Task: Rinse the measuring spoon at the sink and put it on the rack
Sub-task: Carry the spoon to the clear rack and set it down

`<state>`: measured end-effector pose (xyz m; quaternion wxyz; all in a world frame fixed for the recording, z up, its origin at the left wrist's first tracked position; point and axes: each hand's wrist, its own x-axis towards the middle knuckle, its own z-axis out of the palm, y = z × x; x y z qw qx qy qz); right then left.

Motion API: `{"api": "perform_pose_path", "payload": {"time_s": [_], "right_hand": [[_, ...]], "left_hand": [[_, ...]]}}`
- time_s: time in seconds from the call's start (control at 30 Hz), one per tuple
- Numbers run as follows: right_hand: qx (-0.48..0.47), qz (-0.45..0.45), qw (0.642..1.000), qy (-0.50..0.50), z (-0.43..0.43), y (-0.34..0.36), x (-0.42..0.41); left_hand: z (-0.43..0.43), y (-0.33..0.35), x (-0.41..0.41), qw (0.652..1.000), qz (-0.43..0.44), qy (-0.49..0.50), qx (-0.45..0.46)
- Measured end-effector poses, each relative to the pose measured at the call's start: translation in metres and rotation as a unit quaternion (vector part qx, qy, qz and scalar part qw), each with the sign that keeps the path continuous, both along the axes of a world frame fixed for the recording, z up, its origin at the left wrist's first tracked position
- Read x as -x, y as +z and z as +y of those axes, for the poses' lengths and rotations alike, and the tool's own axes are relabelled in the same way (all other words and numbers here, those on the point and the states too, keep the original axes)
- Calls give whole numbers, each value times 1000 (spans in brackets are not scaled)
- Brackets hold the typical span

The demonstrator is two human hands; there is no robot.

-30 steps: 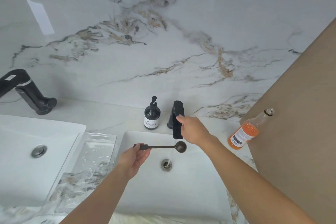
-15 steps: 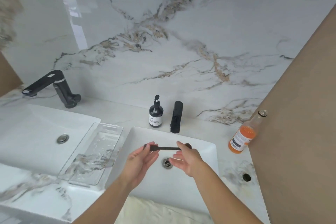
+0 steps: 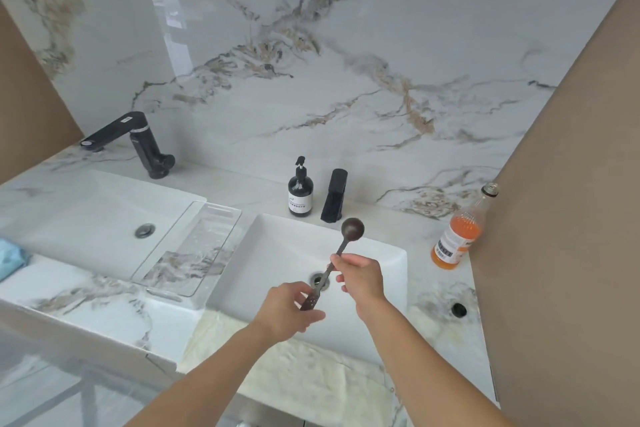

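head view, both hands gripping measuring spoon (image 3: 352,228) over sink (image 3: 277,253)

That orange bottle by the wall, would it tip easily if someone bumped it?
Probably yes: the orange bottle is tall and narrow, and already appears to lean against the brown panel. The liquid fills only its lower part, which should steady it a little. It looks like glass, so likely fragile.

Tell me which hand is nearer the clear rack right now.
Left. The left hand holds the spoon handle's end over the sink, just right of the clear rack; the right hand grips mid-handle, farther right.
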<state>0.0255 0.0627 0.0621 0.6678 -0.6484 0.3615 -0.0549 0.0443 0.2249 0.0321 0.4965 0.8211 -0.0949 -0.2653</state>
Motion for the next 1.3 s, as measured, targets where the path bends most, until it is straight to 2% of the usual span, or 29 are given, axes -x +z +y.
{"api": "perform_pose_path", "payload": {"time_s": [0.07,0.2,0.3,0.37,0.47,0.53,0.57,0.63,0.67,0.73,0.8,0.87,0.93,1.03,1.1,1.2,1.3], "right_hand": [[-1,0,1000,4,-2,4,-2],[-82,12,996,40,-4,9,-8],[-91,38,993,59,-2,7,-12],[-132,48,988,71,2,5,-17],[-180,80,979,62,14,-2,-27],[-149,84,984,48,21,-14,-33],[-150,70,985,49,25,-19,-36],[-220,22,972,84,36,-25,-37],[-251,4,962,103,44,-27,-38],[-249,4,960,126,58,-29,-43],[-227,-1,965,134,69,-32,-48],[-209,-9,966,150,78,-34,-56],[-153,-8,971,181,88,-34,-65],[-23,5,976,215,107,-35,-91],[-11,11,979,203,120,-36,-115],[-17,84,983,160,145,-35,-148],[-31,102,983,148,179,-39,-184]], "left_hand": [[-2,4,0,997,-67,-10,-33],[7,7,-12,971,-204,-3,-122],[16,9,-25,965,-214,22,-147],[20,10,-30,961,-222,22,-163],[26,7,-34,957,-239,-47,-160],[33,2,-30,959,-227,-101,-135],[36,0,-28,963,-218,-97,-128],[43,-5,-24,974,-197,-29,-110],[46,-5,-21,983,-160,12,-90],[52,-3,-20,996,-36,83,3],[64,1,-24,982,87,131,110],[79,4,-34,966,166,130,153],[91,3,-44,972,179,100,117],[108,3,-71,993,99,65,19],[123,6,-98,992,110,55,36],[151,10,-135,992,122,20,-9],[177,11,-175,989,148,13,-20]]}}
